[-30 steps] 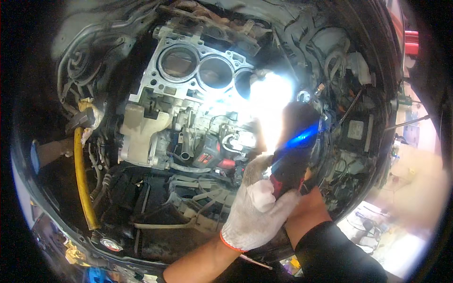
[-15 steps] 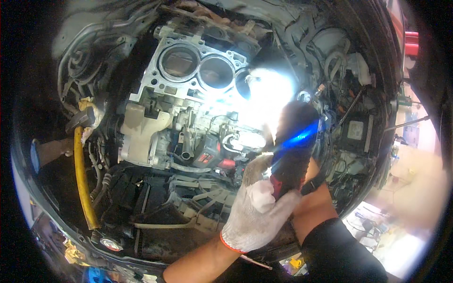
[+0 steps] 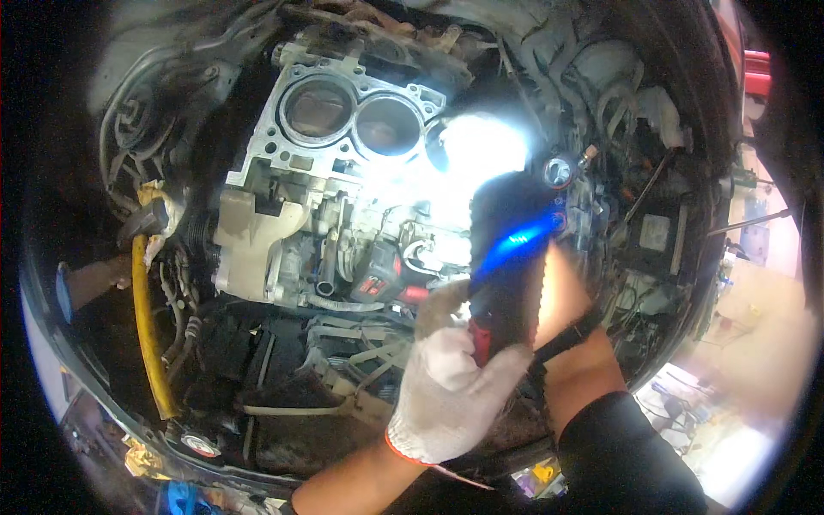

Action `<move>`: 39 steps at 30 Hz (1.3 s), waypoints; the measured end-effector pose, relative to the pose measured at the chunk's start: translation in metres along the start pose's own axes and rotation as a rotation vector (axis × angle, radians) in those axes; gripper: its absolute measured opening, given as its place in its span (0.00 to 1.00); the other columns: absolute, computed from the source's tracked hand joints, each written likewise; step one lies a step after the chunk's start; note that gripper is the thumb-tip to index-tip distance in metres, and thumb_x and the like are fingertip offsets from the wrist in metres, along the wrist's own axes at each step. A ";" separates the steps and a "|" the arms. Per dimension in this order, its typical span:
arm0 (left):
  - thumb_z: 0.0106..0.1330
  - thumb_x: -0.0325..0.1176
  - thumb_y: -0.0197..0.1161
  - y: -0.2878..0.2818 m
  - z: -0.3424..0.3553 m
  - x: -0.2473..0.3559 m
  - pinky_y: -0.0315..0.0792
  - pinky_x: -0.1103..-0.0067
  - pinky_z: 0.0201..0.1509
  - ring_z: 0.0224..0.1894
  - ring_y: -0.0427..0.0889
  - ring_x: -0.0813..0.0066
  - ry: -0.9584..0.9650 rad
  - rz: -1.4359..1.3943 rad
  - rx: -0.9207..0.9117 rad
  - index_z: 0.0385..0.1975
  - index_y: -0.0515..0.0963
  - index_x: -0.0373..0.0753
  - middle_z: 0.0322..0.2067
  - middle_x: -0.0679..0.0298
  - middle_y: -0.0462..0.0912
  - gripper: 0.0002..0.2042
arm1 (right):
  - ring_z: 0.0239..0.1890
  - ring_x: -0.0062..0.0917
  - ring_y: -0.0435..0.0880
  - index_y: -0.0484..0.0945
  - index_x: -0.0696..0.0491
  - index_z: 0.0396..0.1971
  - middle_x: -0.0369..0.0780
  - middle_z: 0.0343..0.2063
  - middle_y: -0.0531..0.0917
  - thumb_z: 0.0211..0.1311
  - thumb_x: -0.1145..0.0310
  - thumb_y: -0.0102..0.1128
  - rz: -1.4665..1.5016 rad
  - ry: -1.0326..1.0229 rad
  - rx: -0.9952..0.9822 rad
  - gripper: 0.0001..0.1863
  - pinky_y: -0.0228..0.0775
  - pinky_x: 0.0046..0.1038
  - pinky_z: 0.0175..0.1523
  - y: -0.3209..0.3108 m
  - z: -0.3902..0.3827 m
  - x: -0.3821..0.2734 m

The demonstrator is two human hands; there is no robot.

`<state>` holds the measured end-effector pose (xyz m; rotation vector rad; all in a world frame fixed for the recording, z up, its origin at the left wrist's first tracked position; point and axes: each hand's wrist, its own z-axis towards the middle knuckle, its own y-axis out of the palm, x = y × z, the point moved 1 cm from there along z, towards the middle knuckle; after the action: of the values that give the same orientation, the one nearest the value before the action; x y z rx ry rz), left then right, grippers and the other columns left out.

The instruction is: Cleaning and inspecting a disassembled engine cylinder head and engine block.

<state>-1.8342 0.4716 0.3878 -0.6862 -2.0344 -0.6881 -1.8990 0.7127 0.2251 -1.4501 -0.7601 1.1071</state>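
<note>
White knit cloth, edged in orange at the wrist, covers the left hand (image 3: pixel 451 390), which is wrapped tightly around the lower end of a dark handheld lamp (image 3: pixel 511 275) with a red part beside the thumb. The lamp slants up and away over the right part of the engine, a blue glow crossing its body and a hard white glare spreading past its far end. Behind it, the right hand (image 3: pixel 561 292) is partly hidden and washed out, so I cannot tell whether its fingers grip anything; a black band (image 3: pixel 571 341) circles that wrist, below it a dark sleeve (image 3: pixel 631 451). Beyond the lamp stands the engine block (image 3: pixel 262 146), its pale metal top bare, with two round bores plain to see and a third partly lost in the glare. Left of the lamp, a black and red power tool (image 3: pixel 378 273) sits against the near side of the block. Farther left, a hammer (image 3: pixel 150 322) with a yellow handle lies tilted along the side of the bay, its head away from the person. Near the handle's lower end is a round cap (image 3: pixel 200 445) with a red and white top.
</note>
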 end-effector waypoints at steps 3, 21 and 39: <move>0.58 0.31 0.65 -0.007 0.017 -0.011 0.73 0.62 0.57 0.50 0.80 0.51 0.067 0.111 0.025 0.39 0.87 0.42 0.48 0.50 0.83 0.10 | 0.41 0.41 0.87 0.88 0.47 0.40 0.44 0.40 0.88 0.65 0.58 0.58 0.008 -0.001 0.013 0.13 0.79 0.40 0.48 0.000 -0.014 0.019; 0.55 0.27 0.65 -0.021 0.005 -0.026 0.71 0.69 0.32 0.32 0.81 0.61 0.793 0.985 0.125 0.36 0.83 0.43 0.31 0.58 0.83 0.09 | 0.40 0.41 0.87 0.88 0.46 0.40 0.43 0.39 0.88 0.65 0.58 0.58 0.318 0.071 -0.027 0.13 0.80 0.40 0.47 -0.045 -0.099 -0.007; 0.69 0.34 0.62 -0.012 0.014 0.022 0.71 0.71 0.29 0.22 0.79 0.70 -0.121 0.025 -0.031 0.25 0.79 0.31 0.17 0.59 0.80 0.13 | 0.40 0.40 0.87 0.88 0.45 0.40 0.43 0.38 0.88 0.65 0.58 0.58 1.087 0.207 -0.079 0.12 0.80 0.40 0.46 -0.008 -0.005 0.019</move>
<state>-1.8602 0.4775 0.3970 -0.7867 -2.1251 -0.6789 -1.8867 0.7292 0.2286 -2.0669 0.2180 1.6722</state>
